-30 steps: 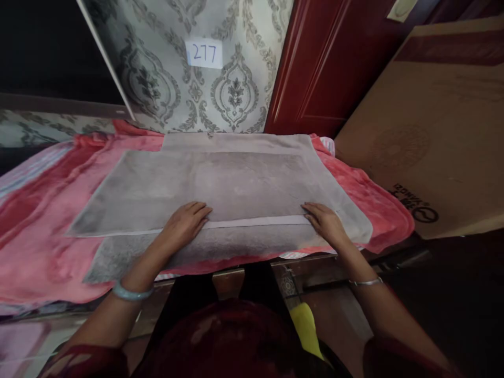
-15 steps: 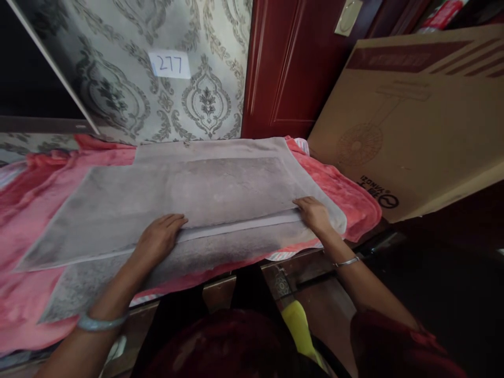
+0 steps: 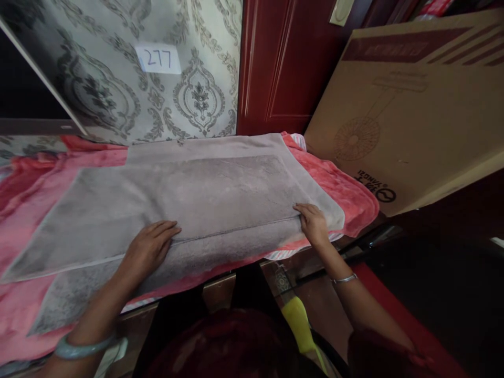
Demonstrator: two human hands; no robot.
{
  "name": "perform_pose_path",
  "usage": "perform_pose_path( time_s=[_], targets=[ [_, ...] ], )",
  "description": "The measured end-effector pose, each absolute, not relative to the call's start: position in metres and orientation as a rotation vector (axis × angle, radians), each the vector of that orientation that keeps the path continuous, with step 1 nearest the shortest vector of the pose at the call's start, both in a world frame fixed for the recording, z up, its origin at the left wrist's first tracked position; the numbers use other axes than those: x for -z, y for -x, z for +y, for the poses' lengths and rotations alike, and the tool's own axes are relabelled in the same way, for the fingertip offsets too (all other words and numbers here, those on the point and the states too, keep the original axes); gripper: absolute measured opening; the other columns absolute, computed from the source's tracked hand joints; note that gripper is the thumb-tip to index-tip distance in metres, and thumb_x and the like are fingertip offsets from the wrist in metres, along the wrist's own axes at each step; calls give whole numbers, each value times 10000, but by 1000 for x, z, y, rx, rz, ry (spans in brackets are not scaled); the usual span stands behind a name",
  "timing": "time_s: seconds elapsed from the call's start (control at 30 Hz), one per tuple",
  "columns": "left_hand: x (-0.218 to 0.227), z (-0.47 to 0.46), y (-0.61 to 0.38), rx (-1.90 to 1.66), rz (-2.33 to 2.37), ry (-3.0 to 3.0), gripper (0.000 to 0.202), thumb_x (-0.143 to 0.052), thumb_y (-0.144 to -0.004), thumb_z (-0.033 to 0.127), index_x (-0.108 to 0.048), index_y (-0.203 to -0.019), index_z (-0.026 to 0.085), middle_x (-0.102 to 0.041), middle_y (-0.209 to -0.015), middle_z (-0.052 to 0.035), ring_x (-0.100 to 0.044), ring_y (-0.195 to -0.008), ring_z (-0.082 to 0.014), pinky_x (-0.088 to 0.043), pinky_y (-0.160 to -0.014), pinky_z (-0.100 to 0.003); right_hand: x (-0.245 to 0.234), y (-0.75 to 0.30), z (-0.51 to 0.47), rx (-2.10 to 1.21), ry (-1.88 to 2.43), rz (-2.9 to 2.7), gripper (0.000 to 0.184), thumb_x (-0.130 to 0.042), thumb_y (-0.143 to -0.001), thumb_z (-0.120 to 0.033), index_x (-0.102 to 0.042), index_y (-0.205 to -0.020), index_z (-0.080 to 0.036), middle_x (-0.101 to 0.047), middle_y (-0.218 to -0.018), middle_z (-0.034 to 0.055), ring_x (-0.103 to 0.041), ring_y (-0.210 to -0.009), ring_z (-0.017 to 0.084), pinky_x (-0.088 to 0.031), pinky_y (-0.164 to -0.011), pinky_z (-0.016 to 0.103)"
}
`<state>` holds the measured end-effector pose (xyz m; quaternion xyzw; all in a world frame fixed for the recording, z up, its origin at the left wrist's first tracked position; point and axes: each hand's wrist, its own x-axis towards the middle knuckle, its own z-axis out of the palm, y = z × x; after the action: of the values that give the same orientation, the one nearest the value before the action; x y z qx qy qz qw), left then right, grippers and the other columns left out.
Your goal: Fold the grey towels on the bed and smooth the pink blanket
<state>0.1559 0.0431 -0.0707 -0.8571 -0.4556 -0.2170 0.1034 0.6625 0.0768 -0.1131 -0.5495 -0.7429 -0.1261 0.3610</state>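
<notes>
A grey plush cloth (image 3: pixel 220 191), laid in overlapping layers with a long edge running across its front, spreads over a pink blanket (image 3: pixel 360 202). Near the middle of that front edge, my left hand (image 3: pixel 151 247) rests on the cloth, fingers extended and close together, thumb hidden. Farther right along the same edge lies my right hand (image 3: pixel 313 220), its fingers stretched out on the grey surface and its thumb out of sight. Below the edge, a darker grey layer (image 3: pixel 228 247) hangs toward the front. Both hands touch the cloth.
A large cardboard box (image 3: pixel 417 115) leans at the right beside a dark red door (image 3: pixel 283 68). A dark screen (image 3: pixel 27 89) stands at the back left. A paper marked 277 (image 3: pixel 159 59) is on the patterned wall. Something yellow (image 3: pixel 297 323) is below, near my legs.
The grey cloth's front edge has come toward me, covering the pale strip that showed beneath it. My left hand has moved left and slightly nearer; my right hand shifted slightly nearer.
</notes>
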Motion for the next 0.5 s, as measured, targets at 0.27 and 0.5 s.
perform_pose_path(
  time_s=[0.27,0.5],
  targets=[
    [76,46,-150,732,-1263,2473,367,-398,-938,280,-730,-1078,212,-745,-1164,-112,-696,-1080,-275,-556,-934,-435,119,-659,77,253,1420,-1802,347,-432,-917,-166,-748,-1049,-222,-746,-1133,83,-654,-1104,241,-478,-1004,473],
    [76,47,-150,799,-1369,2342,361,-399,-901,367,-669,-1132,306,-729,-1196,-103,-678,-1117,-336,-542,-901,-529,100,-688,68,61,1544,-1563,376,-428,-950,-415,-741,-975,-208,-763,-1002,111,-689,-981,256,-533,-911,423]
  ],
)
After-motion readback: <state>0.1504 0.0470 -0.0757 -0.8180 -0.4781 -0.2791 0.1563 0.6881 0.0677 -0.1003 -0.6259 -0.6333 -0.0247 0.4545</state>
